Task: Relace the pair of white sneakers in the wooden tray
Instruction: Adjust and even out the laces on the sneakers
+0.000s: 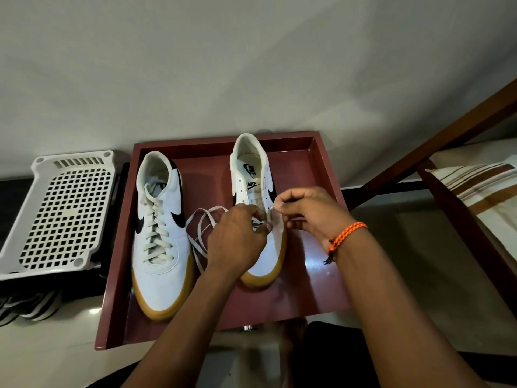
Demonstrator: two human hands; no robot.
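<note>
Both hands [275, 219] pinch the right sneaker's [258, 208] lace [200, 231].

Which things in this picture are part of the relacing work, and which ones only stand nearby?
Part of the job:
- wooden tray
- laced sneaker
- unlaced sneaker
- loose lace
- left hand and right hand, both working at the unlaced sneaker

Only nearby:
- white plastic basket
- striped cloth
- orange bracelet

The hands hide the lower eyelets of the right sneaker [253, 191]. The striped cloth [486, 189] runs off the right edge; dark striped things [30, 306] bottom-left stay unclear.
</note>
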